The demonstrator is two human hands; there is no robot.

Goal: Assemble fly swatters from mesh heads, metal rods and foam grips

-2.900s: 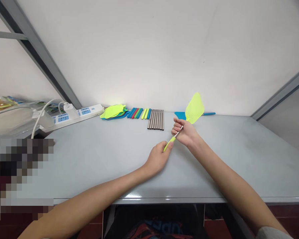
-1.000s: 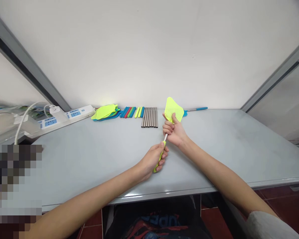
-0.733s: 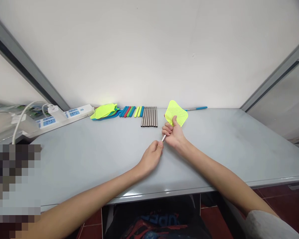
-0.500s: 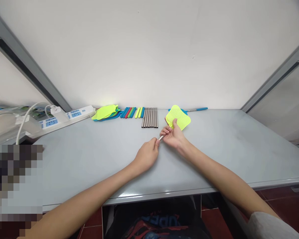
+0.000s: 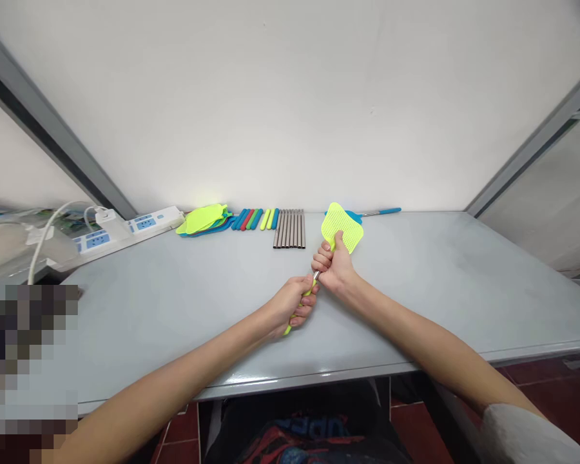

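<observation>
My right hand (image 5: 336, 262) is closed round the neck of a yellow-green fly swatter (image 5: 342, 225), its thumb pressed on the base of the perforated head. Below it my left hand (image 5: 297, 303) wraps round the swatter's yellow-green handle grip, whose end sticks out under the palm. A short bit of metal rod shows between the two fists. Behind the swatter's head lies a blue fly swatter (image 5: 390, 211) with a metal rod and blue grip. Left of my right hand several metal rods (image 5: 290, 229) lie side by side.
Several coloured handle grips (image 5: 255, 219) lie in a row along the wall. Farther left is a pile of yellow-green and blue swatter heads (image 5: 204, 220). A white power strip (image 5: 159, 218) with a plugged-in cable stands at the left. The grey table (image 5: 439, 277) ends close to my body.
My left hand has turned and moved slightly lower; its curled fingers and the yellow-green grip inside them now show. My right fingers have closed more tightly, and the swatter's head has shifted slightly left.
</observation>
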